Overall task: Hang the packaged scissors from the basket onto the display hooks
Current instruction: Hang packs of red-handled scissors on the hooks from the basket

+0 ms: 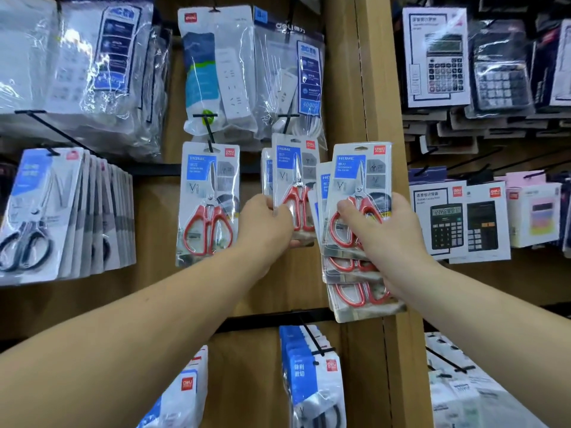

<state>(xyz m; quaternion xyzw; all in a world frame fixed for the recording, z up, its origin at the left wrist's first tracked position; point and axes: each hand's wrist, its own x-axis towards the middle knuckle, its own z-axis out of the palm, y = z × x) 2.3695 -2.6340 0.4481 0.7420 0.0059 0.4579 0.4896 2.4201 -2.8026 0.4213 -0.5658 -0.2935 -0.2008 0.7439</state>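
Wooden display board (343, 72) is ahead, with both hands up at it. Right hand (383, 242) grips the spare stack of scissors packs (355, 273), thumb across the top pack's red handles. Keep it parked to the right.

Left hand (267, 223) pinches one scissors pack (295, 174) by its lower left edge. The pack stands upright above the grip, just beside the stack.

Hook (288, 123) sits just above the pack's top slot; can't tell if it's threaded.

Suggest lining the slot up with the hook tip and sliding it back. The low grip may let the top swing.

The left hand (265, 223) holds one scissors pack (296, 168) between a hung pack (208, 193) leftward and the stack (349, 168) in the right hand (383, 239), under power strips (234, 78).
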